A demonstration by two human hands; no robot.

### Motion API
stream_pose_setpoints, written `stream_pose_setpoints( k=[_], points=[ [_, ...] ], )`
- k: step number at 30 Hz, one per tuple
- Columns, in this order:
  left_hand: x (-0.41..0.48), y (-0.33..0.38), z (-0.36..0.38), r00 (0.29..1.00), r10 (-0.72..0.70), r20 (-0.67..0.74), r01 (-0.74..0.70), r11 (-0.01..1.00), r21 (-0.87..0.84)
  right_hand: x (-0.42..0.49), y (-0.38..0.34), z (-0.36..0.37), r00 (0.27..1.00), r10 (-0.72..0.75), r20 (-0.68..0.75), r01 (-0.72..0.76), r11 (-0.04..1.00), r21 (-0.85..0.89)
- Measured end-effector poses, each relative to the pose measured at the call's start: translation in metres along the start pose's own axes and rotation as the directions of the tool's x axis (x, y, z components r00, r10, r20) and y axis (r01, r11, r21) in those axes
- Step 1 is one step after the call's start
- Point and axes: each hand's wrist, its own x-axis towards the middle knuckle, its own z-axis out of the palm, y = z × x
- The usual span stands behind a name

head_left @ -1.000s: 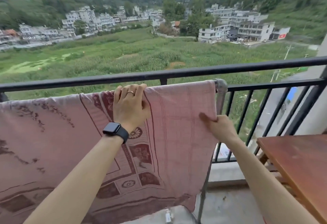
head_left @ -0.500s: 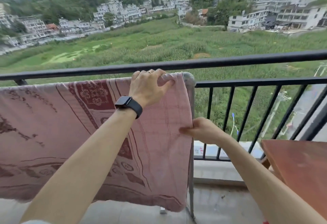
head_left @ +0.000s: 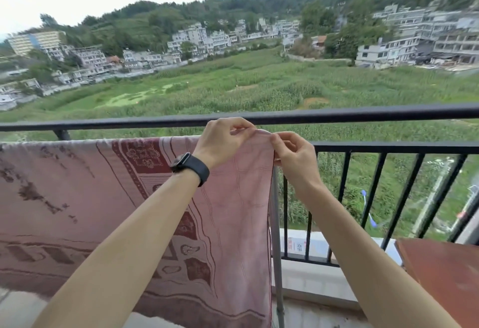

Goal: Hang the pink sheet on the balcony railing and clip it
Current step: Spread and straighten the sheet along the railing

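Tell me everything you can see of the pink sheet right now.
The pink sheet is thin woven cloth with a darker maroon border pattern of floral motifs and lines. It hangs draped over a horizontal bar just below the black balcony railing, falling flat toward the floor. Its right edge runs beside a grey upright pole. The left hand and right hand pinch its top right corner. No clip shows.

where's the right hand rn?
Head view, centre-right: the right hand pinches the top right corner of the pink sheet, just below the black railing and fingertip to fingertip with the left hand.
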Motion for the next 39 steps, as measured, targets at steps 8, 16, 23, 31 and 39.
stream_pose_setpoints(
  k=[8, 16, 23, 31, 39],
  points=[
    [-0.021, -0.008, -0.008, 0.997, 0.001, -0.079, -0.014, 0.985, -0.172, -0.015, -0.029, 0.019, 0.956, 0.216, 0.198, -0.218, 0.976, -0.011],
    [-0.040, -0.033, -0.017, 0.999, -0.041, 0.031, 0.033, 0.975, 0.219, -0.025, -0.018, 0.032, 0.968, 0.250, 0.024, -0.251, 0.953, 0.169],
    [-0.045, -0.033, -0.020, 0.998, 0.021, -0.062, -0.004, 0.964, 0.266, -0.019, -0.030, 0.030, 0.942, 0.320, 0.103, -0.335, 0.872, 0.357],
    [-0.046, -0.030, -0.014, 0.999, 0.006, 0.048, -0.019, 0.966, 0.257, -0.037, 0.004, 0.029, 0.943, 0.332, 0.013, -0.327, 0.922, 0.208],
    [-0.037, -0.014, -0.010, 0.990, 0.009, 0.138, -0.038, 0.977, 0.212, -0.028, 0.000, 0.017, 0.962, 0.176, 0.210, -0.132, 0.969, -0.208]
  ],
)
